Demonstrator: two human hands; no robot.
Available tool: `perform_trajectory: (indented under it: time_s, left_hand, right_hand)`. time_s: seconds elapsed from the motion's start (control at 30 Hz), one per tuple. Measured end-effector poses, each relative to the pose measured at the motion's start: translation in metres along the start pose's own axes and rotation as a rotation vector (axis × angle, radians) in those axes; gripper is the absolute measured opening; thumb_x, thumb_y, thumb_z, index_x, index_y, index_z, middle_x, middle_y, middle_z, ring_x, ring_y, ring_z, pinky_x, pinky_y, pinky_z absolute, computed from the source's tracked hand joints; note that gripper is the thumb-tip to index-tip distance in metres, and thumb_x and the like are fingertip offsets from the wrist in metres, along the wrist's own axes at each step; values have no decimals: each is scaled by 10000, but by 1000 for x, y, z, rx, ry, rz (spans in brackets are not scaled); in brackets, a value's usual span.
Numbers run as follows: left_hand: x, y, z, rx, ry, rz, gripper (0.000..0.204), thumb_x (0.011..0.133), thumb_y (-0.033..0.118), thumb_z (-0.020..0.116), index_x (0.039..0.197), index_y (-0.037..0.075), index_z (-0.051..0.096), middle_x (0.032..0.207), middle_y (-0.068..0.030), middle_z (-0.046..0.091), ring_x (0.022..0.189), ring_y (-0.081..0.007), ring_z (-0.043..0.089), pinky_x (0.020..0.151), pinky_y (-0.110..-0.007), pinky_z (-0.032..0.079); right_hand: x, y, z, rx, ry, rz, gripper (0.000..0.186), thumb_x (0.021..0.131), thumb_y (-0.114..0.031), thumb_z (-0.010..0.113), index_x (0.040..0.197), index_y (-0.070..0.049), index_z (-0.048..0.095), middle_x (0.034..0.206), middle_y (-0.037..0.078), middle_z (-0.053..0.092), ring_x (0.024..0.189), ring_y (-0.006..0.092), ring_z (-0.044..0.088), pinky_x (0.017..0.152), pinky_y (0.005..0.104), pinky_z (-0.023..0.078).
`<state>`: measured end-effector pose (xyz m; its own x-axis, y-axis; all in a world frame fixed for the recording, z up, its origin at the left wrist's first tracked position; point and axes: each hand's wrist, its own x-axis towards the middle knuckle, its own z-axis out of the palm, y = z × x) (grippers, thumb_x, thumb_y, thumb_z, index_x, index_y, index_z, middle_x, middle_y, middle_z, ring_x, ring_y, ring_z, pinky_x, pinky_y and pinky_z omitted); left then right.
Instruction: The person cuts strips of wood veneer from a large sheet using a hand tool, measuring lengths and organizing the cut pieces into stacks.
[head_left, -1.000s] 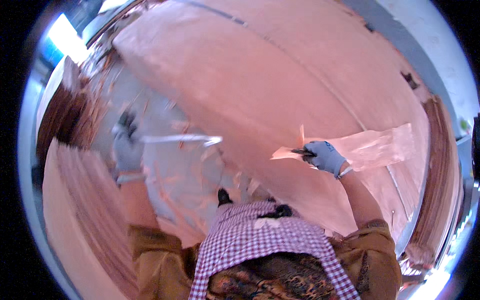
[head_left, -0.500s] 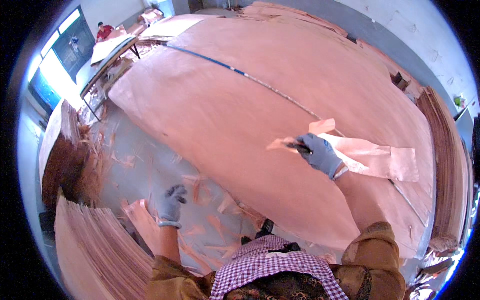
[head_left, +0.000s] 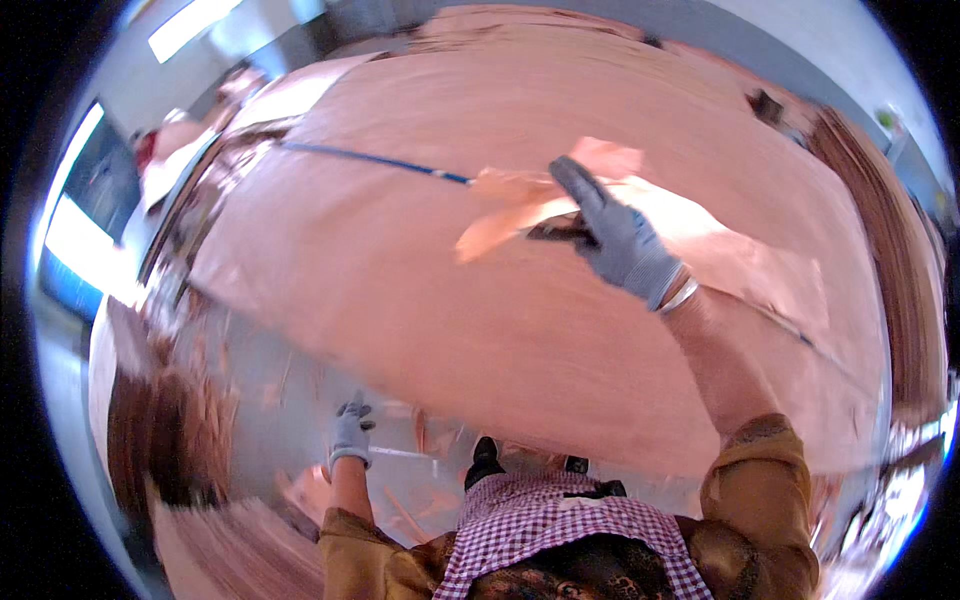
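My right hand (head_left: 625,240), in a grey glove, is held above a broad stack of thin pinkish wood veneer sheets (head_left: 400,300). It is closed on a dark, flat hand tool (head_left: 560,230), blurred and partly hidden by the fingers; I cannot tell its kind. A torn orange veneer scrap (head_left: 490,230) lies beside the tool's tip, perhaps touching it. Beneath and beyond the hand rests a long, pale veneer strip (head_left: 690,215). My left hand (head_left: 351,430), gloved in grey too, hangs over the floor with its fingers apart and holds nothing.
A blue-and-white rod (head_left: 380,160) lies across the sheets. Veneer piles stand at the right (head_left: 870,240) and lower left (head_left: 240,540). Scraps (head_left: 420,430) litter the floor by my feet. At the far left, a blurred person in red (head_left: 146,150) is near a table (head_left: 190,185).
My right hand has moved forward and slightly left with the dark tool, its index finger now stretched out. The orange scrap shows larger. My view has turned, and my left hand sits lower.
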<state>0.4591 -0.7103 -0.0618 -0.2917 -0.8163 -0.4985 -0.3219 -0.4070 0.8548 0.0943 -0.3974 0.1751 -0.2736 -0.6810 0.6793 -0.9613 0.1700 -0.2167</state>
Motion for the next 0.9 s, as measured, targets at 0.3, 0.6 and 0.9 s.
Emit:
perform_trajectory:
  time_s: [0.3, 0.6, 0.9]
  left_hand:
    - [56, 10, 5, 72, -250, 36, 298, 883, 375, 571, 943, 89, 626, 749, -6, 584, 588, -105, 470, 518, -257, 376]
    - [53, 3, 4, 112, -274, 253, 233, 900, 308, 537, 860, 87, 599, 691, -8, 559, 576, -107, 458, 533, -260, 363]
    - [133, -20, -32, 393, -330, 432, 176, 876, 240, 541, 851, 77, 601, 741, -4, 563, 636, -102, 504, 563, -271, 416]
  right_hand:
    - [-300, -105, -18, 607, 79, 1583, 313, 873, -282, 587, 943, 23, 593, 759, 69, 599, 640, 173, 617, 548, 305, 507]
    - [-396, -138, -35, 278, 841, 1987, 348, 828, -357, 651, 855, -16, 586, 698, 68, 582, 460, 167, 561, 377, 275, 402]
    - [-412, -127, 2, 492, 1172, 1766, 214, 829, -262, 649, 817, -58, 586, 632, 60, 601, 430, 170, 541, 350, 297, 326]
